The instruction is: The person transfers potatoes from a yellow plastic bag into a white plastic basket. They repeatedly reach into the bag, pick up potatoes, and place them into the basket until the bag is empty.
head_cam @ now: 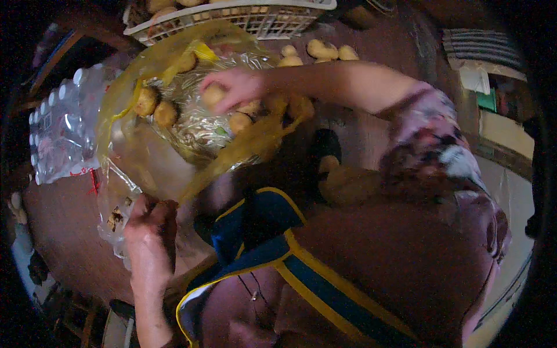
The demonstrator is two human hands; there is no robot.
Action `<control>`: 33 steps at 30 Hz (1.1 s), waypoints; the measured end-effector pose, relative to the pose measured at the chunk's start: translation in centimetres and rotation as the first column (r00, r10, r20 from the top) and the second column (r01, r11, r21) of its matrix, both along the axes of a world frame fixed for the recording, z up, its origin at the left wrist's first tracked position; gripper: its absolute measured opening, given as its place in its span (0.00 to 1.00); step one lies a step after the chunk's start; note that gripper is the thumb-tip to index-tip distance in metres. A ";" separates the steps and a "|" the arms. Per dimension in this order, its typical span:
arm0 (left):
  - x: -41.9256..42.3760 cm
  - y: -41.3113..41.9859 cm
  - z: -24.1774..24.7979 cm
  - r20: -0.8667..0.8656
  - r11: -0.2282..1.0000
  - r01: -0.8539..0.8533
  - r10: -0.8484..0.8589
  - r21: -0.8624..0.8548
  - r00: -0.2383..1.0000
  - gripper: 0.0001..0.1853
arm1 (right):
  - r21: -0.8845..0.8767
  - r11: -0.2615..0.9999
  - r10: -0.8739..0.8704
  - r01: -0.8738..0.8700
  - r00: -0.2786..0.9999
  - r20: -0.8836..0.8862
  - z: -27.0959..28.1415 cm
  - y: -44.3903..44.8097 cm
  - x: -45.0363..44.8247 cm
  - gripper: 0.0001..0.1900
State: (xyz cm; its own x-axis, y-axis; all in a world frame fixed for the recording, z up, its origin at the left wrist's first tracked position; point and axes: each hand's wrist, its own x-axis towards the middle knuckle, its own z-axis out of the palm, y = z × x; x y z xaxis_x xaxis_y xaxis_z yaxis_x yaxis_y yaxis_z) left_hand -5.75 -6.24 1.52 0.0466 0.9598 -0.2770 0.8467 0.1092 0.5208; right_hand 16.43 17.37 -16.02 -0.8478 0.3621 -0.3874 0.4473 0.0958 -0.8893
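My right hand [235,89] holds a potato [213,94] over a yellow translucent plastic bag [243,150] that lies spread on the floor. Several more potatoes [166,114] rest in and on the bag, to both sides of that hand. At the bag's near left edge, my left hand [152,217] is closed on the gathered clear plastic [126,174]. Its fingertips are turned away from view.
A white plastic basket [300,26] with potatoes stands at the top. Loose potatoes [322,50] lie on the brown floor [65,217] beside it. A shrink-wrapped pack of clear bottles [65,126] is at the left. A striped cloth [483,48] is at the upper right.
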 end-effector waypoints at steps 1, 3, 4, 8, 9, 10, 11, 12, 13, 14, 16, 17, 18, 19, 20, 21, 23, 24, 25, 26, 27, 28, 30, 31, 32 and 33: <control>-0.1 -0.1 0.0 0.009 1.000 -0.019 0.019 -0.013 1.000 0.10 | -0.143 0.987 -0.070 0.077 0.996 0.054 1.1 1.2 2.2 0.32; -0.3 -0.1 0.3 -0.017 0.999 0.008 -0.008 -0.041 1.000 0.11 | 0.108 0.989 -0.103 0.096 0.993 0.060 3.5 2.6 5.3 0.33; -0.2 0.0 0.5 -0.018 0.999 0.019 -0.020 -0.043 1.000 0.11 | 0.113 0.984 -0.138 0.138 0.990 -0.004 5.0 3.4 6.3 0.34; 0.1 0.7 1.2 -0.052 0.997 0.066 -0.065 0.026 0.997 0.11 | 0.380 0.874 -0.301 0.303 0.951 -0.066 11.2 6.4 8.8 0.32; 0.2 0.8 1.3 -0.060 0.997 0.058 -0.056 0.048 0.997 0.12 | 0.536 0.757 -0.322 0.373 0.927 -0.190 12.0 7.5 8.4 0.33; 0.3 0.7 1.4 -0.042 0.995 0.059 -0.056 0.075 0.998 0.12 | 0.530 0.738 -0.337 0.418 0.908 -0.248 12.6 8.9 8.1 0.34; 0.3 0.7 1.5 -0.060 0.998 0.043 -0.040 0.044 0.997 0.12 | 0.574 0.702 -0.409 0.422 0.898 -0.161 12.5 10.6 7.3 0.35; 0.4 0.6 1.6 -0.051 0.999 0.034 -0.033 0.028 0.998 0.12 | 0.631 0.657 -0.409 0.412 0.898 -0.160 12.3 12.5 6.4 0.37; 0.4 0.5 1.6 -0.012 0.999 0.029 -0.028 0.046 1.000 0.12 | 0.641 0.666 -0.455 0.381 0.889 -0.056 11.6 14.3 5.4 0.38; 0.5 0.3 1.6 -0.067 1.000 0.026 -0.025 0.016 0.997 0.12 | 0.649 0.675 -0.468 0.351 0.884 0.008 10.6 15.8 4.3 0.39; 0.5 0.1 1.6 -0.086 0.998 0.037 -0.032 0.051 0.996 0.13 | 0.696 0.650 -0.489 0.305 0.869 0.075 8.5 17.8 2.5 0.40; 0.6 0.0 1.5 -0.131 1.000 0.017 -0.015 0.011 0.991 0.12 | 0.736 0.613 -0.498 0.288 0.864 0.077 7.6 18.6 1.8 0.40; 0.6 0.0 1.5 -0.143 1.000 0.004 -0.004 -0.002 0.990 0.12 | 0.761 0.603 -0.515 0.241 0.846 0.140 6.7 18.8 1.1 0.40; 0.7 -0.1 1.5 -0.124 1.000 -0.002 0.003 0.013 0.992 0.11 | 0.731 0.657 -0.515 0.185 0.819 0.255 6.3 19.2 0.7 0.44; 0.7 0.1 1.3 -0.082 0.997 -0.073 0.071 -0.029 0.994 0.11 | 0.782 0.605 -0.535 0.151 0.804 0.258 5.8 19.0 0.3 0.42; 0.7 0.3 1.1 -0.012 0.989 -0.139 0.139 -0.056 0.990 0.10 | 0.824 0.555 -0.533 0.113 0.809 0.249 6.0 18.9 0.1 0.41; 0.9 0.2 1.1 0.005 0.959 -0.231 0.235 -0.163 0.972 0.10 | 0.855 0.517 -0.504 0.046 0.824 0.259 6.7 18.1 -0.3 0.36; 0.9 0.3 1.1 -0.033 0.989 -0.134 0.132 -0.069 0.991 0.10 | 0.827 0.562 -0.494 -0.002 0.801 0.337 7.3 17.6 -0.4 0.32; 0.9 0.4 1.1 -0.082 0.999 -0.039 0.039 0.005 0.996 0.11 | 0.832 0.550 -0.486 0.068 0.837 0.253 8.1 17.0 -0.4 0.26; 0.9 0.4 1.3 -0.090 1.000 -0.019 0.019 0.004 0.996 0.12 | 0.813 0.571 -0.497 0.113 0.836 0.232 9.0 16.3 -0.2 0.20; 0.9 0.6 1.4 -0.100 1.000 0.004 -0.003 0.017 0.995 0.12 | 0.847 0.520 -0.449 0.107 0.879 0.164 9.5 15.2 -0.2 0.20; 0.8 0.8 1.6 -0.108 0.997 0.039 -0.031 0.073 0.994 0.12 | 0.883 0.456 -0.399 0.113 0.913 0.089 10.2 14.2 -0.3 0.20; 0.8 1.0 1.9 -0.087 1.000 0.022 -0.021 0.010 0.996 0.12 | 0.918 0.369 -0.225 0.149 0.972 -0.067 10.4 11.2 -0.2 0.20; 0.9 1.1 1.9 -0.075 1.000 0.008 -0.007 0.011 0.997 0.11 | 0.921 0.349 -0.098 0.173 0.984 -0.148 10.3 9.4 0.1 0.20; 1.0 1.1 1.9 -0.062 1.000 -0.008 0.009 0.015 0.998 0.11 | 0.790 0.603 0.048 0.113 0.983 -0.178 9.2 7.3 -1.0 0.21; 1.1 1.2 1.9 -0.077 1.000 -0.005 0.005 0.006 0.997 0.11 | 0.878 0.472 0.205 0.077 0.959 -0.194 8.1 4.9 -1.3 0.18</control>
